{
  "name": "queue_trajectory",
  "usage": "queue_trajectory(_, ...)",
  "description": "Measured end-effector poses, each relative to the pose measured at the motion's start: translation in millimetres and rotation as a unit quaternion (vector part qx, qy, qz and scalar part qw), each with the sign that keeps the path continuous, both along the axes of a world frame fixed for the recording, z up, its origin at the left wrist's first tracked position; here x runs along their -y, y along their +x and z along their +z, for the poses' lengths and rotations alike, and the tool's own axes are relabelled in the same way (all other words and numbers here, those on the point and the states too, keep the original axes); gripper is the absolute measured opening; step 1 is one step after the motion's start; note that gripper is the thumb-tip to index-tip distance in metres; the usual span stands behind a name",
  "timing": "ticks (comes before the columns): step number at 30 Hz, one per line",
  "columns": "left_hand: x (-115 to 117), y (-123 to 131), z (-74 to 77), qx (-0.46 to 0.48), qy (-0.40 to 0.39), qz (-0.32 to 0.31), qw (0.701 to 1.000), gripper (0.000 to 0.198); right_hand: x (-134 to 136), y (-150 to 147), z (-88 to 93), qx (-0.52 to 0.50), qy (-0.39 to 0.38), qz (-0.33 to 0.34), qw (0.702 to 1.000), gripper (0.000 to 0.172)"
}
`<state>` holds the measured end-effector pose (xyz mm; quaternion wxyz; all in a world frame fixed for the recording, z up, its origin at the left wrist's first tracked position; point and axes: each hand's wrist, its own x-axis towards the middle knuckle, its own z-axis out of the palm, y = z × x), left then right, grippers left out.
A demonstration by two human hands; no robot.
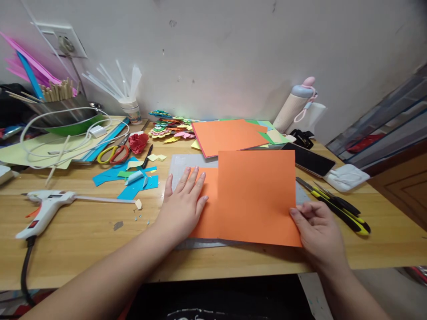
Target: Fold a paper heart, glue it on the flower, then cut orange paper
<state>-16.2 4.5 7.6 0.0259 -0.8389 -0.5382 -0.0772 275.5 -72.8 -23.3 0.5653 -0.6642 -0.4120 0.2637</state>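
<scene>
An orange sheet of paper (256,195) lies over a grey cutting mat (180,162), with a vertical line or edge left of its middle. My left hand (183,204) rests flat on its left part, fingers spread. The lower right corner is pinched between thumb and fingers of my right hand (316,226), and the right part looks slightly raised. Just right of that hand lie a yellow and black utility knife (343,213) and dark-handled scissors (347,203). Behind the sheet is a stack of coloured paper (230,135) with orange on top.
To the left are a white glue gun (50,209), blue paper scraps (130,182), scissors with yellow and red handles (113,154) and a red paper flower (138,142). A phone (310,159), white case (347,177) and bottle (293,106) stand or lie at right.
</scene>
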Motion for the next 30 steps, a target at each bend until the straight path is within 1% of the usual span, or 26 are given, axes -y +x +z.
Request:
queue_trajectory(2, -3, 2, -2.8, -0.003, 0.01, 0.004, 1.0, 0.053, -6, -4, -3.5, 0.009, -0.028, 0.033, 0.999, 0.026)
queue_trajectory(4, -6, 2, -7.4, -0.008, 0.003, 0.004, 1.0, 0.053, -12, -6, -7.3, 0.03, -0.085, 0.064, 0.994, 0.024)
queue_trajectory(5, -7, 2, -10.0, -0.01, -0.002, 0.001, 1.0, 0.053, -14, -6, -8.9, 0.043, -0.11, 0.074, 0.99, 0.022)
queue_trajectory(7, -7, 1, -14.9, -0.014, -0.011, -0.006, 1.0, 0.053, -16, -5, -10.5, 0.054, -0.135, 0.082, 0.986, 0.021)
queue_trajectory(9, -5, 0, -19.4, -0.015, -0.012, -0.01, 1.0, 0.052, -14, -3, -10.0, 0.037, -0.141, 0.087, 0.986, 0.022)
queue_trajectory(12, -2, 0, -25.3, -0.016, -0.018, -0.017, 1.0, 0.053, -7, -2, -6.5, -0.03, -0.154, 0.102, 0.982, 0.025)
queue_trajectory(15, -1, 1, -30.0, -0.014, -0.039, -0.02, 0.999, 0.053, -1, -2, -2.9, -0.109, -0.183, 0.127, 0.969, 0.032)
queue_trajectory(17, -1, 1, -32.0, -0.014, -0.057, -0.014, 0.998, 0.053, 4, -2, -1.3, -0.132, -0.2, 0.13, 0.962, 0.035)
queue_trajectory(22, -1, 2, -32.9, -0.014, -0.065, -0.019, 0.998, 0.054, 15, -1, -3.2, -0.126, -0.221, 0.144, 0.956, 0.038)
queue_trajectory(26, -2, 2, -32.1, -0.019, -0.07, -0.019, 0.997, 0.053, 23, -1, -8.8, -0.095, -0.234, 0.157, 0.955, 0.034)
queue_trajectory(30, -3, 2, -31.6, -0.025, -0.073, -0.019, 0.997, 0.054, 29, -2, -9.5, -0.111, -0.242, 0.164, 0.95, 0.034)
